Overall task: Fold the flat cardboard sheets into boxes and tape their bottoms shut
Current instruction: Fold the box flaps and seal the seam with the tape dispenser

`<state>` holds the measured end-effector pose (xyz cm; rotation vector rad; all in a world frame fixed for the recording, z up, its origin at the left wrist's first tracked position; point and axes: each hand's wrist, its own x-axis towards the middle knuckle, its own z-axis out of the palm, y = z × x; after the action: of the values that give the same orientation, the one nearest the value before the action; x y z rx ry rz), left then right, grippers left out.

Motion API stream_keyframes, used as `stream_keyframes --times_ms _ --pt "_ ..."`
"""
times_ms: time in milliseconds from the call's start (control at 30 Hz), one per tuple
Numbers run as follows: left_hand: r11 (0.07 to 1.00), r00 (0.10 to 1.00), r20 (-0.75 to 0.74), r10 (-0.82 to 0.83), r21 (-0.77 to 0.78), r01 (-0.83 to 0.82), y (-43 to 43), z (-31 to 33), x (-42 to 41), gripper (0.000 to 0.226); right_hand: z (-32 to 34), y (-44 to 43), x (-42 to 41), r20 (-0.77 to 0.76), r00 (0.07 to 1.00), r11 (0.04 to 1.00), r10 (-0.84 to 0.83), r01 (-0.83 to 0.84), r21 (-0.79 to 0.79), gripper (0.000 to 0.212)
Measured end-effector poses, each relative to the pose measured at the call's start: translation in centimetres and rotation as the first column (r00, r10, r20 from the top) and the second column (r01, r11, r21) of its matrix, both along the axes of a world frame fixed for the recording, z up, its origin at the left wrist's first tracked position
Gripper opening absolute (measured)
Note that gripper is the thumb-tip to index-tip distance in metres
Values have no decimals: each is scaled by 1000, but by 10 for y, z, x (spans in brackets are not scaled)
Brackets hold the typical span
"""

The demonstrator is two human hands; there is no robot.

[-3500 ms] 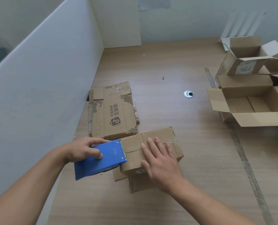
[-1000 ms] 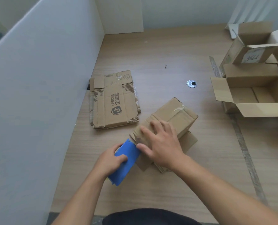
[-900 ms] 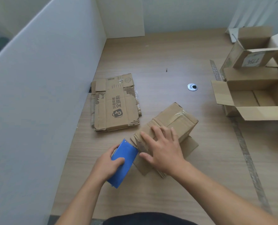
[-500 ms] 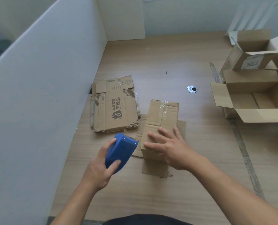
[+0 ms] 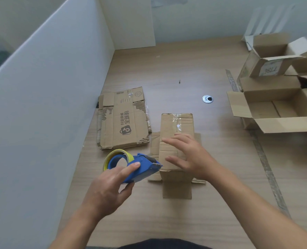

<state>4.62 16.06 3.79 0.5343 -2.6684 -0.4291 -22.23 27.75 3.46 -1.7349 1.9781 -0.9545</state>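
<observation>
Centre frame: small cardboard box [image 5: 176, 141] on the table [image 5: 185, 69], clear tape across its top. Right hand [image 5: 190, 155] over it, fingers spread; contact unclear. Left hand [image 5: 111, 184] grips blue tape dispenser [image 5: 136, 166] beside the box. Flat sheets [image 5: 124, 119] lie left of centre.

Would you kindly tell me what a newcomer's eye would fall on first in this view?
The bright blue tape dispenser, held in the left hand near the bottom centre, stands out first. Right of it, the right hand spreads open over a small taped cardboard box. Flat cardboard sheets lie stacked by the white partition, and open boxes crowd the right edge.
</observation>
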Motion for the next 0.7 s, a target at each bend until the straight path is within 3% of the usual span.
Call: stream_keyframes --times_ms 200,400,700 --pt "997 997 22 -68 29 67 0 7 -3 58 -6 -11 16 118 991 998 55 -52 -32 35" --pt "991 997 67 -39 127 30 3 17 -5 64 -11 -9 23 171 985 999 2 7 -53 13" --pt "983 991 131 -24 186 -1 -1 21 -7 78 -13 -4 15 128 990 995 -57 67 -72 18"
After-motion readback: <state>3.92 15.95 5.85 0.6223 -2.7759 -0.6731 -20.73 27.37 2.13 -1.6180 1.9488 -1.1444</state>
